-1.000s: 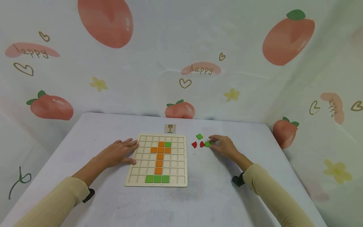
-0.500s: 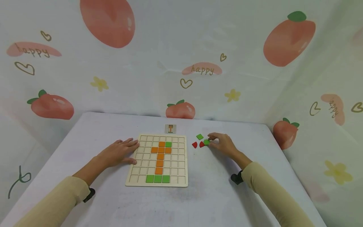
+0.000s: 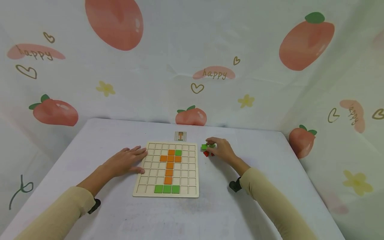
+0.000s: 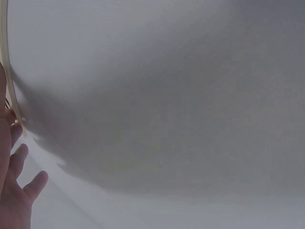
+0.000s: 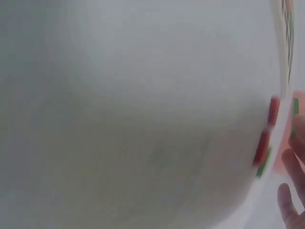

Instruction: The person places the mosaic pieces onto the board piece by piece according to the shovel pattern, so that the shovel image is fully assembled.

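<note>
A pale wooden grid board (image 3: 186, 173) lies on the table, with orange and green square tiles set in some of its cells. My left hand (image 3: 127, 162) rests at the board's left edge, fingers spread and touching the rim. Right of the board, my right hand (image 3: 223, 150) pinches a green square tile (image 3: 204, 147) between thumb and fingers, raised above the table. Below that hand lie two red rounded wedge pieces (image 3: 206, 153), one partly hidden by the fingers. Another green tile (image 5: 264, 163) lies by the red pieces in the right wrist view.
A small picture card (image 3: 180, 136) with a grid pattern lies behind the board. The white table (image 3: 240, 213) ends at a hanging cloth (image 3: 150, 90) printed with fruit, which also stands along the right side.
The right hand has picked up the nearer green tile and moved left with it, toward the board's right edge. My left hand and the board stay in place.
</note>
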Tool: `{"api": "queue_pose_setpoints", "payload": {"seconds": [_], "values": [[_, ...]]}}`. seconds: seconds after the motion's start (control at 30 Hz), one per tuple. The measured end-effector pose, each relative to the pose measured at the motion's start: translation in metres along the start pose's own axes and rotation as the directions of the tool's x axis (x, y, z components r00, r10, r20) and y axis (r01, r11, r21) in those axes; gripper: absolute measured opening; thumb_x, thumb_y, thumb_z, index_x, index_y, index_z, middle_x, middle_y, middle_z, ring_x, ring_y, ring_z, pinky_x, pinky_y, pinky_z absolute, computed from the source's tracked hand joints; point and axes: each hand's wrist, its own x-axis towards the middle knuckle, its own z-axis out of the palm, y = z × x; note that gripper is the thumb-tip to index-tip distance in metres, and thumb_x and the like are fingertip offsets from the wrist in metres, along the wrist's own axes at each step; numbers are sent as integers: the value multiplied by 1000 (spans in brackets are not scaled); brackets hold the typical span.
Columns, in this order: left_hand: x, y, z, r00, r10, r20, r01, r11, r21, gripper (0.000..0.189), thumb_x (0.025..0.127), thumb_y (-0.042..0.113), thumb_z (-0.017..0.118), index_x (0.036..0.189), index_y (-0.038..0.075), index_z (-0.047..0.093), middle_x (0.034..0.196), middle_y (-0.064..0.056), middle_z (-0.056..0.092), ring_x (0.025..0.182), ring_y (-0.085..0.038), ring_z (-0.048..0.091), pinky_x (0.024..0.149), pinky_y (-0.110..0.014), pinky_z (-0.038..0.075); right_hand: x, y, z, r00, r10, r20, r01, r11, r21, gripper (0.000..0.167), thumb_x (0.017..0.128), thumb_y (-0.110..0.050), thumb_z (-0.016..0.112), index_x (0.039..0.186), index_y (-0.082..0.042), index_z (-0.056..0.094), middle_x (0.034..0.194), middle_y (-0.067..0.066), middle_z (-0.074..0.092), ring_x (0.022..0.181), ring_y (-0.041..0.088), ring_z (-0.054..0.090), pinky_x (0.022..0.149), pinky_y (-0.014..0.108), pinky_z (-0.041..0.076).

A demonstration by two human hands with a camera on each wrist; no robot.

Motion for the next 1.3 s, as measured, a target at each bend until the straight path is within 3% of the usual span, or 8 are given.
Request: {"api": "queue_pose_setpoints", "payload": {"seconds": [0.1, 0.27, 0.63, 0.9, 1.3], "values": [[0, 0, 1, 1000, -3, -1, 3, 1000, 1, 78, 87, 51, 70, 144, 0, 51, 149, -18, 48, 137, -42, 42, 102, -61, 40, 7, -12, 8, 1000, -13, -2, 13, 1000, -3, 35, 88, -11, 77, 121, -5, 69, 105, 7, 75, 98, 23, 68, 91, 45, 52], [0, -1, 2, 1000, 6, -14, -6, 1000, 10, 78, 86, 52, 70, 143, 1, 52, 148, -18, 49, 136, -43, 43, 101, -61, 41, 18, -32, 22, 1000, -23, -1, 23, 1000, 15, 34, 88, -11, 76, 121, -6, 69, 105, 5, 75, 101, 23, 66, 98, 48, 47], [0, -3, 3, 1000, 19, -21, -19, 1000, -6, 80, 88, 56, 65, 144, 0, 51, 148, -18, 48, 136, -43, 43, 101, -61, 41, 38, -68, 51, 998, 3, 60, -9, 996, 87, 36, 90, -16, 75, 124, -5, 68, 107, 5, 75, 102, 21, 67, 99, 41, 50], [-1, -4, 3, 1000, 15, -21, -15, 1000, -6, 79, 88, 54, 67, 144, 1, 50, 149, -17, 48, 137, -41, 43, 101, -60, 41, 50, -79, 66, 995, -59, 75, 52, 995, 83, 34, 90, -15, 76, 121, -5, 68, 108, 5, 75, 102, 20, 69, 98, 41, 50], [-2, -4, 3, 999, 29, -33, -29, 1000, 2, 79, 88, 54, 66, 144, 1, 51, 148, -17, 49, 136, -42, 44, 101, -60, 41, 54, -86, 75, 994, -18, 108, 12, 998, 58, 34, 91, -20, 75, 122, -8, 67, 111, 2, 73, 104, 19, 67, 100, 39, 48]]}}
